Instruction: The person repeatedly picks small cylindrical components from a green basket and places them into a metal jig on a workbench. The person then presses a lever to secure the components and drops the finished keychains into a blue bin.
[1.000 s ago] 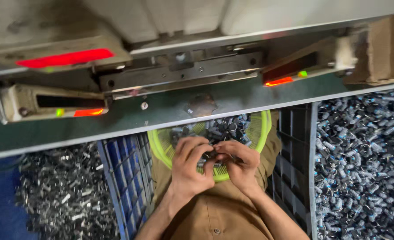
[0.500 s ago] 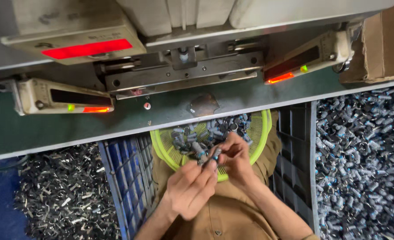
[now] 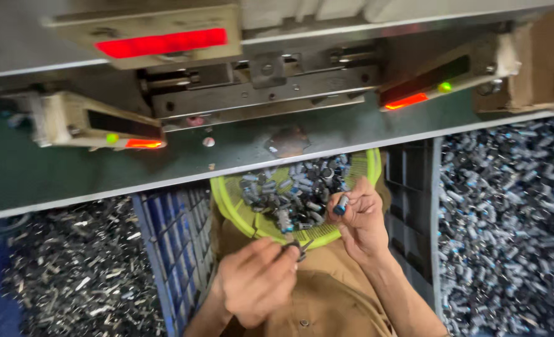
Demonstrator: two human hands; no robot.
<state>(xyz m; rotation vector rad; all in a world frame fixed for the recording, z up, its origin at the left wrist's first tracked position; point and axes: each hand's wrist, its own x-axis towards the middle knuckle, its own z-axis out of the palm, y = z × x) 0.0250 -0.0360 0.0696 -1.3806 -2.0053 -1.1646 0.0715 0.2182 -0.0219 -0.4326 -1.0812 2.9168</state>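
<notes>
Machinery fills the top of the view: a grey metal press fixture (image 3: 258,93) with three lit housings on it, one broad red panel (image 3: 161,43) up top and two angled sensor boxes, the left one (image 3: 93,128) and the right one (image 3: 442,81), each showing a green dot and an orange-red bar. Below runs a dark green bench edge (image 3: 52,175). Two heaps of small metal parts lie under it, a silvery pile at the left (image 3: 64,268) and a bluish-grey pile at the right (image 3: 508,218), with two dark slatted crates, a blue one (image 3: 171,249) and a darker one (image 3: 414,206), standing between them.

One yellow-green basket (image 3: 239,212) sits in the lap, holding small cylindrical capacitors (image 3: 295,193) (too many and too jumbled to count). The right hand (image 3: 361,218) is curled, thumb and forefinger pinched on a single blue-banded capacitor (image 3: 340,205) lifted just above the basket rim. The left hand (image 3: 258,281) is loosely closed, its fingertips gripping a small dark piece (image 3: 297,248) whose kind cannot be made out.

By my reading, the step in hand is picking single pieces out of the basket and readying them in the fingers. A next move would call for keeping the pinch steady and the part squarely oriented.
</notes>
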